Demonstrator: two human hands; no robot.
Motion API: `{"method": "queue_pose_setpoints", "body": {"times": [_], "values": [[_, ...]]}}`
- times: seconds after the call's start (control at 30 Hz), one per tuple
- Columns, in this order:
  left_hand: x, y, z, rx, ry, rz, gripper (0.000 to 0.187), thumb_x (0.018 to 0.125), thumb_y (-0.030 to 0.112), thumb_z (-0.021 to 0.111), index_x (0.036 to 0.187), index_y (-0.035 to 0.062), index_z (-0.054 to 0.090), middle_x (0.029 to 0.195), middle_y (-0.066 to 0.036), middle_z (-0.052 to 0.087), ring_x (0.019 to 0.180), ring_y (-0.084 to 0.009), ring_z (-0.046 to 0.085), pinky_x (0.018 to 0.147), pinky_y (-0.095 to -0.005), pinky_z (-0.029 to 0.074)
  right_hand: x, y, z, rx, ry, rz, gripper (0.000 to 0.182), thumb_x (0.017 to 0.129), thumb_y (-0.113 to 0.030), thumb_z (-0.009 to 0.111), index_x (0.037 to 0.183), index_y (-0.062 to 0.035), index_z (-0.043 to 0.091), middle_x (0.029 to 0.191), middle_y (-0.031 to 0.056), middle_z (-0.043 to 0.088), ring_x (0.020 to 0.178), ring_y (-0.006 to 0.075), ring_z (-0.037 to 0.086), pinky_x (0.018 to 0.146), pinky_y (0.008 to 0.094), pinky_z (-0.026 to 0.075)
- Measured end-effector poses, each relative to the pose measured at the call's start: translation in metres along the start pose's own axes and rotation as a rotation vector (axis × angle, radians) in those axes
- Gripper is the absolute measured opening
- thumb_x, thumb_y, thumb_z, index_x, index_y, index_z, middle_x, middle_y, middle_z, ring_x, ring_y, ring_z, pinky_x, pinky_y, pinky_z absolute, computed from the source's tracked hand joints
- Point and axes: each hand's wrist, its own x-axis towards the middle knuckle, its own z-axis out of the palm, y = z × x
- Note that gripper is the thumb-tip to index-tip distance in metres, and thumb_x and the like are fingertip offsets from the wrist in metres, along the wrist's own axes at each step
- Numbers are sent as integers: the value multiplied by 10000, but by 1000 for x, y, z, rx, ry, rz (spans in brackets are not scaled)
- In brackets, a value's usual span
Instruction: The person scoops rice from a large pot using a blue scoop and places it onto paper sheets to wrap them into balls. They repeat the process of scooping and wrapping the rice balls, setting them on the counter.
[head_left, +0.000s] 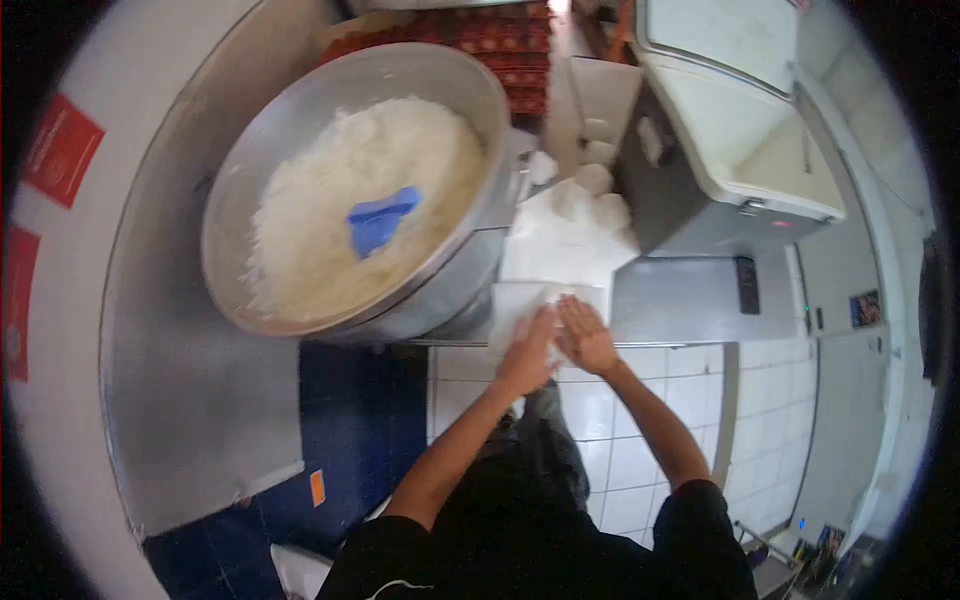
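My left hand [530, 348] and my right hand [587, 335] are side by side over a white sheet [510, 300] at the counter's front edge. The right hand's fingers are stretched out flat. Those of the left point forward too, somewhat blurred. A small white lump [552, 293] shows just beyond the fingertips; what lies under my palms is hidden. Past the sheet, several rounded white pieces [574, 200] rest on a white surface [545, 245]. To the left stands a large metal bowl [225, 235] of white, grainy food [360, 150], with a blue flat piece [378, 222] lying on it.
An insulated box [680, 215] with its lid [725, 40] raised stands at the right. A black phone-like object [747, 285] lies on the steel counter [670, 300]. Stacked reddish trays [515, 60] are behind the bowl. White floor tiles [625, 400] show below.
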Motion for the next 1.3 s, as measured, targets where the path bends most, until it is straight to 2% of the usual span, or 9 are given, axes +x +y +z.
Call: {"method": "queue_pose_setpoints", "body": {"times": [0.27, 0.37, 0.6, 0.7, 0.8, 0.93, 1.03, 1.13, 1.3], "values": [[19, -70, -18, 26, -16, -105, 389, 787, 162, 756, 1152, 54, 673, 1452, -143, 442, 1366, -353, 370, 1121, -524, 311, -2, 11, -16, 20, 53, 309, 472, 770, -256, 805, 1180, -76, 656, 1416, 153, 485, 1352, 359, 406, 1056, 502, 384], [40, -81, -32, 88, -52, 30, 261, 729, 81, 767, 989, 108, 753, 1381, -103, 517, 1336, -327, 417, 1172, -569, 229, 16, 29, -36, -47, 66, 121, 253, 790, -247, 776, 994, -103, 732, 1348, 107, 554, 1216, 329, 497, 1014, 499, 415], [48, -104, -8, -99, -149, 6, 300, 755, -29, 721, 1039, 66, 733, 1231, -90, 663, 1135, -247, 623, 1043, -387, 459, 6, 59, -8, 462, 78, 358, 119, 859, -128, 698, 944, -49, 723, 1063, 113, 709, 996, 298, 653, 888, 390, 524], [54, -83, -19, -483, 25, -387, 308, 827, -26, 682, 1126, 50, 695, 1075, -143, 716, 836, -254, 699, 774, -340, 549, 21, 55, -7, 627, 91, 542, 127, 866, -94, 679, 972, -32, 711, 1064, 148, 714, 964, 343, 673, 862, 414, 537], [57, -100, -22, -389, -227, -452, 295, 847, 59, 680, 1140, 83, 710, 1100, -184, 705, 969, -324, 696, 755, -383, 547, 37, 58, -17, 666, -125, 641, 147, 855, -62, 662, 989, -30, 714, 1085, 172, 712, 983, 358, 678, 846, 413, 547], [65, -102, -6, -280, -180, -473, 191, 839, 90, 681, 1020, 76, 739, 970, -173, 714, 920, -333, 692, 737, -407, 533, 55, 52, 1, 545, -242, 689, 141, 849, -48, 642, 984, -37, 680, 1032, 199, 694, 907, 397, 676, 789, 449, 558], [79, -92, 2, -181, 38, -589, 108, 846, 111, 665, 921, 67, 729, 861, -158, 685, 853, -345, 679, 741, -437, 523, 66, 44, 1, 191, 48, 637, 117, 864, -107, 627, 956, -36, 621, 948, 213, 647, 811, 434, 658, 727, 510, 549], [72, -70, 13, 25, -21, -640, 126, 864, 153, 651, 911, 42, 687, 850, -171, 646, 847, -355, 661, 771, -453, 515, 54, 48, 22, 170, -177, 589, 157, 900, -190, 602, 925, -39, 562, 881, 204, 594, 776, 441, 639, 731, 542, 533], [54, -51, 38, -125, 198, -663, 383, 927, 302, 632, 1072, -52, 649, 1129, -240, 635, 1021, -389, 625, 883, -436, 502, 60, 28, -7, 431, -229, 695, 382, 932, -366, 635, 950, 14, 618, 959, 233, 632, 814, 412, 643, 730, 488, 548]]}}
